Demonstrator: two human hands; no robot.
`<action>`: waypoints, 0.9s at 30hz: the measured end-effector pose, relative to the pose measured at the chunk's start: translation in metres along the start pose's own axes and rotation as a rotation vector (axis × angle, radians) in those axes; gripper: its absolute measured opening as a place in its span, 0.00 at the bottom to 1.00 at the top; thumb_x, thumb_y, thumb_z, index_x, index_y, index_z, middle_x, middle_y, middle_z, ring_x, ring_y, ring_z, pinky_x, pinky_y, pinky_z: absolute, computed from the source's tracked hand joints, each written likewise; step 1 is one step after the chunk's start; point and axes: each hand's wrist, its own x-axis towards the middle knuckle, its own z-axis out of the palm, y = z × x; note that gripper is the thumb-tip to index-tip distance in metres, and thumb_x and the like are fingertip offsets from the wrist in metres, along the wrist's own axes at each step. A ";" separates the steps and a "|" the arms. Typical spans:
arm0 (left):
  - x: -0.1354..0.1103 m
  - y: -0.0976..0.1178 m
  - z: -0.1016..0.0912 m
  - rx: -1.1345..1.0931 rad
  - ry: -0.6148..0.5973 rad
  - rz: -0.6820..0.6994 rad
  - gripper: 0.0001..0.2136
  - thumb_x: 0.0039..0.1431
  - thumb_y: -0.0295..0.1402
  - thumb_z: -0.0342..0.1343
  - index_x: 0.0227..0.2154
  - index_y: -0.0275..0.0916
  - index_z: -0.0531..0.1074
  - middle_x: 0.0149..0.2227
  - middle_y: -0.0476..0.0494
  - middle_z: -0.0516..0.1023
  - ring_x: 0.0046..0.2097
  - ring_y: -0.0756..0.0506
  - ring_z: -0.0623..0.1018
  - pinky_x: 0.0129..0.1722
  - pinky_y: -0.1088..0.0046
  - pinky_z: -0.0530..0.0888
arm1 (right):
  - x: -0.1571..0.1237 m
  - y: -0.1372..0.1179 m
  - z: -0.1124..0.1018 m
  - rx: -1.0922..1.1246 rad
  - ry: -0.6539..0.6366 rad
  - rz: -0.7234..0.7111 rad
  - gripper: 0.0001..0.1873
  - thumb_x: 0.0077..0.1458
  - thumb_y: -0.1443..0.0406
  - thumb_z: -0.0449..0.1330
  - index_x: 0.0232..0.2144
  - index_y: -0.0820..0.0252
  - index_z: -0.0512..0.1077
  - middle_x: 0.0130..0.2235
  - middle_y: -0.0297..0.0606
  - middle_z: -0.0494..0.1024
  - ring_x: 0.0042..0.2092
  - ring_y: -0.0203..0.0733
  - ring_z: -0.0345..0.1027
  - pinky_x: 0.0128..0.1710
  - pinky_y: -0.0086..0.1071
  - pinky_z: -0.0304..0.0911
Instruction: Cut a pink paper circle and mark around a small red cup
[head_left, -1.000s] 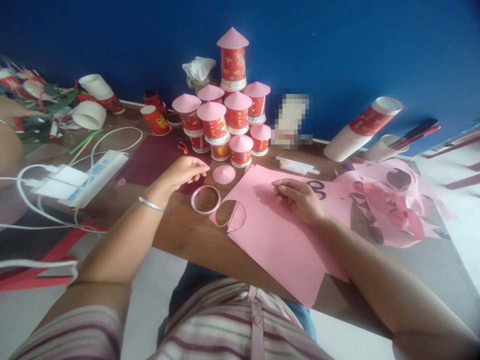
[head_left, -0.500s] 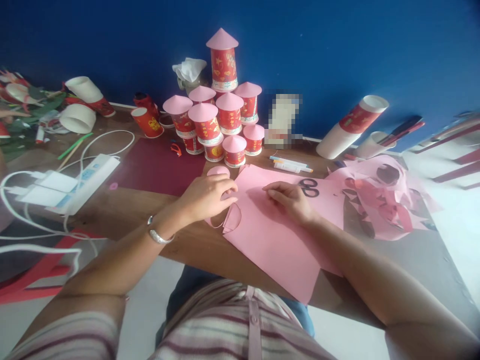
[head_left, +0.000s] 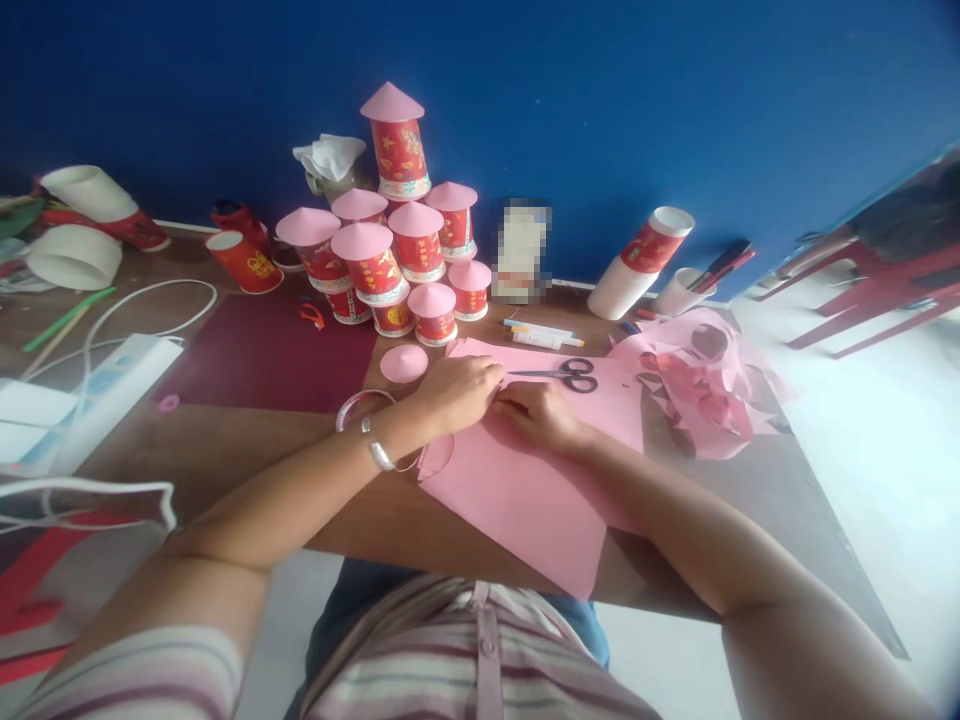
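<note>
My left hand (head_left: 461,392) and my right hand (head_left: 541,415) meet above pink paper sheets (head_left: 525,520) on the table. Both have their fingers curled closed, close together; whatever lies between the fingertips is hidden or too small to make out. Just beyond my right hand, dark-handled scissors (head_left: 579,376) rest on the paper, blades pointing left. A small pink paper cone (head_left: 404,363) sits left of the paper. Partly behind my left forearm lies a pale ring (head_left: 349,405), perhaps a tape roll. Stacked red paper cups (head_left: 399,155) with pink cone tops stand further back.
Pens (head_left: 544,337) lie behind the paper. Pink scraps (head_left: 709,390) are heaped at right, near a leaning cup stack (head_left: 637,270) and a pen cup (head_left: 682,292). A power strip (head_left: 105,390) with cables occupies the left, beside a maroon sheet (head_left: 262,350). A blue wall rises behind.
My two hands have come together over the paper, the left moving right. The scissors' blades are now uncovered. The view has shifted to the right.
</note>
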 end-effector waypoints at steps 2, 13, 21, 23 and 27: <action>-0.001 -0.003 0.006 0.025 0.007 0.013 0.11 0.70 0.27 0.52 0.33 0.40 0.76 0.40 0.37 0.82 0.37 0.41 0.77 0.32 0.65 0.56 | 0.000 0.001 0.001 -0.071 0.014 -0.048 0.15 0.66 0.59 0.62 0.28 0.54 0.81 0.31 0.41 0.84 0.29 0.40 0.67 0.33 0.35 0.59; -0.011 -0.010 0.027 0.251 -0.028 0.048 0.10 0.71 0.22 0.51 0.45 0.36 0.77 0.45 0.35 0.81 0.41 0.38 0.82 0.33 0.63 0.64 | 0.000 0.012 -0.001 -0.164 -0.027 -0.302 0.19 0.68 0.49 0.68 0.30 0.54 0.78 0.30 0.39 0.79 0.29 0.40 0.67 0.33 0.35 0.62; -0.012 -0.015 0.039 0.383 -0.019 0.093 0.14 0.77 0.23 0.44 0.51 0.37 0.76 0.46 0.36 0.81 0.42 0.38 0.83 0.34 0.63 0.70 | -0.001 0.038 -0.010 -0.463 0.094 -0.367 0.10 0.73 0.59 0.62 0.39 0.54 0.81 0.33 0.38 0.82 0.33 0.41 0.74 0.33 0.34 0.64; -0.011 -0.015 0.040 0.424 -0.036 0.078 0.16 0.76 0.22 0.43 0.51 0.35 0.76 0.46 0.34 0.81 0.43 0.36 0.84 0.32 0.62 0.70 | 0.003 0.047 -0.027 -0.469 0.284 -0.250 0.08 0.72 0.63 0.60 0.41 0.53 0.80 0.34 0.37 0.82 0.33 0.41 0.75 0.33 0.34 0.65; -0.010 -0.011 0.035 0.430 -0.097 0.069 0.18 0.73 0.19 0.42 0.53 0.35 0.76 0.47 0.33 0.81 0.46 0.35 0.84 0.33 0.62 0.72 | 0.013 0.069 -0.080 -0.466 0.629 -0.060 0.11 0.68 0.63 0.61 0.52 0.52 0.77 0.41 0.40 0.80 0.39 0.47 0.76 0.39 0.40 0.73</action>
